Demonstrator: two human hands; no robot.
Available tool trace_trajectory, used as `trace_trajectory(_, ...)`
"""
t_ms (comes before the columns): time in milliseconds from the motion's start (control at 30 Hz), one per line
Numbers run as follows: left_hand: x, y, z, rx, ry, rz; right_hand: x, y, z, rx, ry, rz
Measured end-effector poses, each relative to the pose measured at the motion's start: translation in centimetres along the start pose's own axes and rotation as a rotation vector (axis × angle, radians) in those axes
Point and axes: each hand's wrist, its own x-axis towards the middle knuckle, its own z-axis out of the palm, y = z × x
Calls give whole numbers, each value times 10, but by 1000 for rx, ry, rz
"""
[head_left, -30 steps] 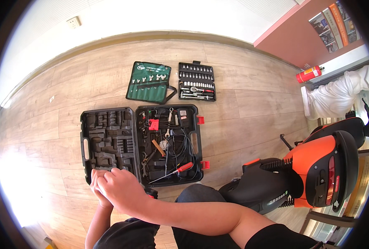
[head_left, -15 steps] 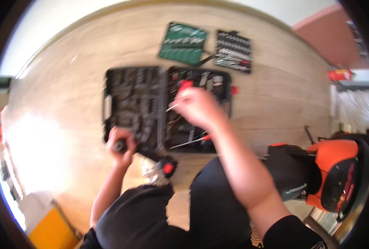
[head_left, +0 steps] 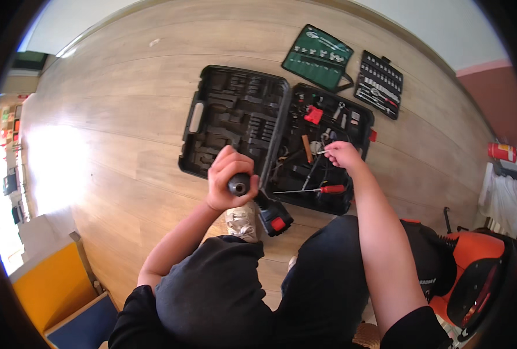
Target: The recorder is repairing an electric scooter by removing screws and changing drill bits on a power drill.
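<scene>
My left hand (head_left: 228,168) is wrapped round a black cordless drill (head_left: 274,218) with a red patch on its battery. Its round chuck (head_left: 239,184) points up and looks bare. Fingertips of my right hand (head_left: 345,155) pinch a short, thin, pale metal piece, probably a bit (head_left: 323,152); its exact kind is too small to tell. That hand hovers over the loaded right half of an opened black tool case (head_left: 360,111). Below it in the case lies a red-handled screwdriver (head_left: 331,189). A red object (head_left: 313,114) and an adjustable wrench (head_left: 339,109) lie farther up.
The case's moulded left half (head_left: 219,110) lies flat on the wooden floor (head_left: 130,116). Beyond are a green tool pouch (head_left: 317,57) and a black socket set (head_left: 380,84). An orange and black machine (head_left: 473,256) stands at right, a yellow panel (head_left: 55,291) at lower left.
My right hand has shifted over the case toward its right side, still pinching the thin piece. My left hand has raised the drill slightly. The whole view has turned.
</scene>
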Motion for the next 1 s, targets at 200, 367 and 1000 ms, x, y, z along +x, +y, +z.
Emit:
trace_trajectory(200, -10, -16, -2, -77, -1, -128, 0, -6, -4, -93, 26, -77)
trace_trajectory(367, -12, -17, 9, -77, -113, -40, -6, -17, -9, -188, -78, -231)
trace_trajectory(1000, -35, -13, 16, -145, -298, -55, -87, -79, 169, 488, -835, 301)
